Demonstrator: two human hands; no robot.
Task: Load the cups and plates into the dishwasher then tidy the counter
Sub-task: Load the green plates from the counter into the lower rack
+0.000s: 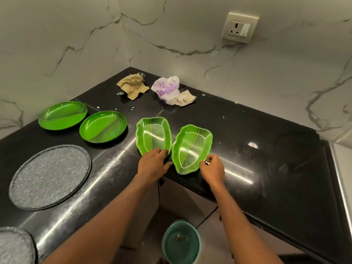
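- The left leaf plate (152,134) and the right leaf plate (191,147) are laid side by side, almost touching, near the front edge of the black counter (266,168). They sit at 12 o'clock from the wrists, where both can be reached at once.
- The left hand (154,162) is laid over the near tip of the left leaf plate, fingers resting on top and thumb spread toward 3 o'clock. No closed grip is shown, so the plate is judged to be steadied or slid rather than lifted.
- The right hand (212,168) is curled, and the right leaf plate's rim is pinched at its 4 o'clock edge, presumably to tip it up off the flat stone.
- An oval green plate (102,126), a second oval plate (62,115) and a grey plate (50,177) are set out between 9 and 10 o'clock, not yet loaded.
- Crumpled brown paper (132,85) and a purple-printed wrapper (167,89) are left at 12 o'clock by the wall, for the tidying step.
- No dishwasher is in view.
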